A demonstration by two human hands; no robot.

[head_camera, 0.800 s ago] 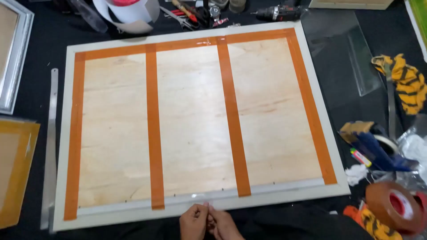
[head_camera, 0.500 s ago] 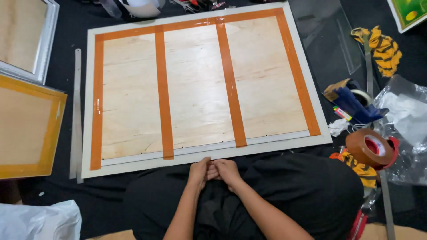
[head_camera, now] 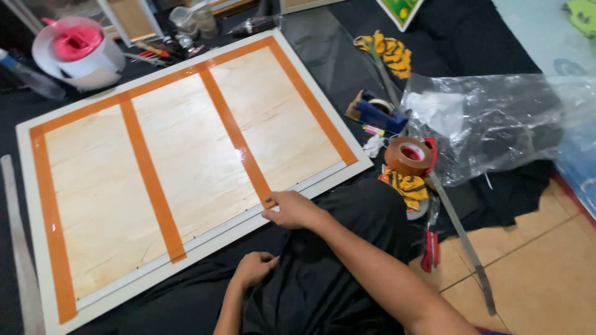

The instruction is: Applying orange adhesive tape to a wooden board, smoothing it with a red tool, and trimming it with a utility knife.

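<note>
At the near edge of the framed plywood board [head_camera: 186, 167], the right hand [head_camera: 292, 209] rests with fingers [head_camera: 272, 200] pressed on the lower end of an orange tape strip [head_camera: 236, 139], gripping nothing. Closer in, the left hand [head_camera: 254, 268] lies loosely curled and empty on black cloth [head_camera: 323, 285]. Just right of the board sits a brown tape roll [head_camera: 410, 156], with crumpled clear plastic [head_camera: 490, 124] beyond

The person is wearing loose black clothing over the lap, while both forearms and the left hand [head_camera: 254, 268] and right hand [head_camera: 292, 209] are showing bare, without sleeves.
</note>
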